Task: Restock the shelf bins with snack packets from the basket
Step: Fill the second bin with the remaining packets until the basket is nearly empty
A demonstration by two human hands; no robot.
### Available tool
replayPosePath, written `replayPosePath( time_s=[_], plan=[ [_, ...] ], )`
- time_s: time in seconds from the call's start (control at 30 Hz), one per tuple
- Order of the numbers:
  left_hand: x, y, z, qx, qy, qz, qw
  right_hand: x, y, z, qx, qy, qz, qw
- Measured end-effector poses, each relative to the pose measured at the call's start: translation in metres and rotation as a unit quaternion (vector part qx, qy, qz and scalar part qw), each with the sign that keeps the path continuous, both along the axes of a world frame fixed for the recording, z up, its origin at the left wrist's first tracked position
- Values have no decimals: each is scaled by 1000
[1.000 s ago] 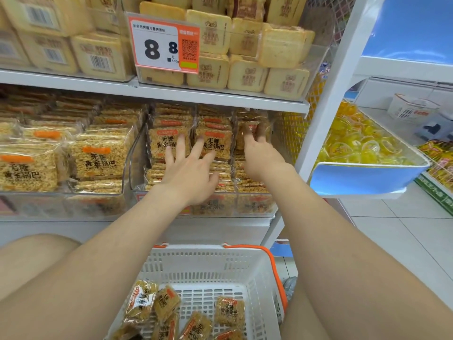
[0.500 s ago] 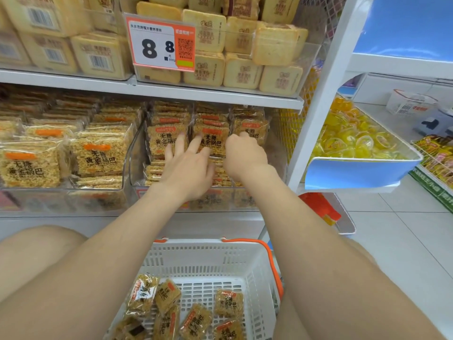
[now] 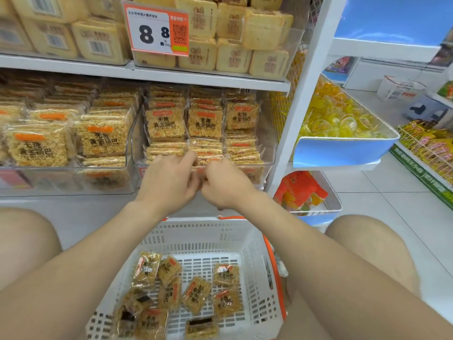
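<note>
**Two hands at the front of a snack bin**

Left hand [image 3: 169,182] and right hand [image 3: 220,186] sit close together, fingers curled at the clear bin [image 3: 270,153] front lip. I cannot tell whether they grip a packet. They are probably squaring the stack so labels face out. Shelved packets [image 3: 164,123] stand behind. Loose packets [image 3: 196,293] lie in the basket [image 3: 196,236] below, within reach.

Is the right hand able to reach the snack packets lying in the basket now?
Probably yes. The basket is open-topped and sits below the right hand, with nothing over its snack packets. The hand is curled at the front of the clear bin; whether it holds anything is unclear.
</note>
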State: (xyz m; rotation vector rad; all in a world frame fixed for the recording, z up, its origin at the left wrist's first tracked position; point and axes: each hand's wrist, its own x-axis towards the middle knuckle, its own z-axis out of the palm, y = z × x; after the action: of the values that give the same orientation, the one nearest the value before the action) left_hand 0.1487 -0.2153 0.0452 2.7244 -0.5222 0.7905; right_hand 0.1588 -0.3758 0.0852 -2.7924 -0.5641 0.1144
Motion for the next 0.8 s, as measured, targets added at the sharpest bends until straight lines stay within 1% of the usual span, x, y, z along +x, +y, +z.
replayPosePath(
  time_s=[0.07,0.13,0.17,0.23,0.27,0.3,0.4,0.5,0.57,0.63,0.7,0.8],
  plan=[
    [-13,4,-6,37,3,-32,999,-11,-2,-20,-32,83,21,996],
    [-22,8,-13,108,-5,-67,992,-20,-3,-47,-72,147,37,986],
    [-27,9,-18,144,7,-75,987,-23,-2,-63,-97,167,42,980],
    [-37,9,-31,181,100,-63,976,-28,0,-96,-135,199,52,969],
    [-42,8,-38,199,164,-50,965,-29,1,-113,-145,221,55,963],
    [-47,8,-46,224,217,-40,949,-30,2,-130,-148,247,55,956],
    [-62,11,-78,317,309,-61,895,-33,-1,-177,-155,290,31,944],
    [-75,19,-124,357,413,-82,834,-42,-6,-218,-171,303,4,937],
    [-84,23,-148,392,480,-89,780,-52,-10,-245,-183,324,-11,928],
    [-90,24,-160,418,516,-103,741,-62,-9,-270,-183,346,-6,920],
    [-91,24,-165,442,531,-98,717,-71,-7,-295,-161,365,-17,917],
    [-89,30,-172,452,531,-82,712,-82,2,-314,-148,364,-10,920]
  ],
)
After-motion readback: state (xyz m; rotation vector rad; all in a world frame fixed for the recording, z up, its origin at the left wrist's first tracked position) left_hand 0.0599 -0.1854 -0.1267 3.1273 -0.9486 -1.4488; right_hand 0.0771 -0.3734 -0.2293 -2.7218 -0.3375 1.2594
